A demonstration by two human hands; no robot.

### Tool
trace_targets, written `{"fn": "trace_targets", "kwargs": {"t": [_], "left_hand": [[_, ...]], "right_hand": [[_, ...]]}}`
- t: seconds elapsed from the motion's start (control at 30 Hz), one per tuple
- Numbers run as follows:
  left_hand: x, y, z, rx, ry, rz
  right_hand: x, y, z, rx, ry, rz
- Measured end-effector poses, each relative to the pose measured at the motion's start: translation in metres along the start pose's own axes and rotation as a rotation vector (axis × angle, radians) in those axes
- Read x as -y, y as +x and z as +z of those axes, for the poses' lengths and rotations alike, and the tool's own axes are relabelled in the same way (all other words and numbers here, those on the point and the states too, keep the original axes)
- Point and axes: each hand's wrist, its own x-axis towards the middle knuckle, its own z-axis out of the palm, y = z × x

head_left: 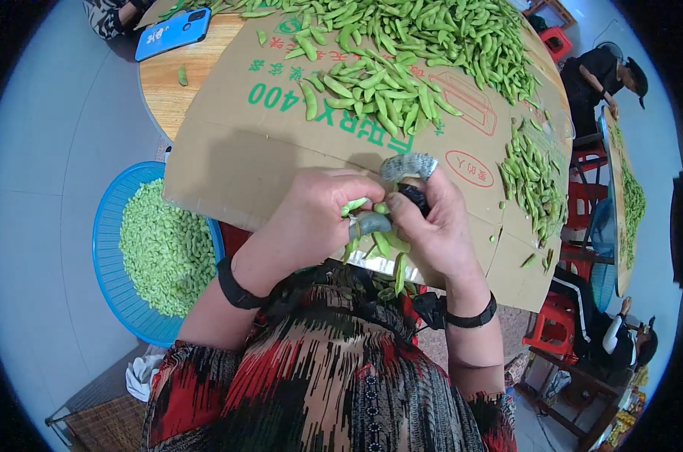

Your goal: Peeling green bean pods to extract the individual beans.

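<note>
My left hand (311, 215) is closed, with a green edamame pod (354, 206) between its curled fingers. Opposite it, almost touching, my right hand (445, 222) is pinched round another bit of green pod. Grey covers wrap some fingertips, and a black one sits on a right-hand finger. Several pods (399, 273) hang or lie just below the hands at the cardboard's near edge. Beyond the hands lies a small heap of pods (379, 94), in front of a much larger pile (439, 34).
Flattened cardboard (228, 169) covers most of the wooden table (159, 83). A blue phone (174, 35) lies far left. Flat, thin pods (537, 173) are at right. Left of the table, a blue basket (104, 233) holds shelled beans (164, 256). People, red stools (554, 328) and another table stand right.
</note>
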Motion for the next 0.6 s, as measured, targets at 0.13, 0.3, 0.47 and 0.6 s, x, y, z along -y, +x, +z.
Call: {"fn": "trace_targets", "kwargs": {"t": [0.13,0.3,0.47,0.6], "left_hand": [[0.002,-0.002,0.000,0.010,0.170,0.127],[-0.002,-0.011,-0.004,0.049,-0.063,-0.208],[0.017,-0.041,-0.054,-0.513,-0.459,-0.399],[0.048,-0.108,-0.129,-0.871,-0.269,-0.367]], "right_hand": [[-0.008,-0.002,0.004,-0.015,-0.305,-0.214],[-0.011,0.003,0.004,-0.033,-0.153,-0.185],[-0.013,0.008,-0.013,0.177,-0.685,-0.142],[-0.007,-0.001,-0.019,0.430,-0.575,-0.196]]}}
